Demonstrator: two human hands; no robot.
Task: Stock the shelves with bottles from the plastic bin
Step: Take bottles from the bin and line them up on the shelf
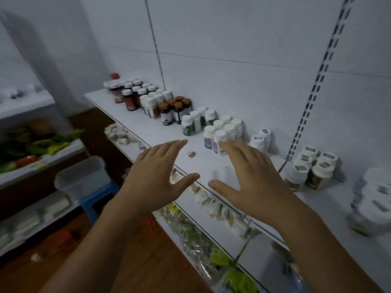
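A white shelf (148, 132) runs from far left to near right and carries groups of bottles along its back. White-capped bottles with purple labels (222, 134) stand just beyond my right hand (249, 172), whose fingertips are close to the nearest one. My left hand (156, 176) hovers flat over the shelf's front edge. Both hands are spread, palms down, holding nothing. A clear plastic bin (82, 178) sits on a blue stool (99, 197) low at the left. Dark bottles with brown caps (173, 111) and green-labelled bottles (190, 123) stand further along.
White jars (313, 170) and blurred white bottles (372, 197) crowd the shelf's right end. A small reddish object (192, 154) lies on the shelf between my hands. Packets fill the lower shelves (211, 204). Another rack with green packets (42, 144) stands at left. Slotted uprights (317, 85) rise behind.
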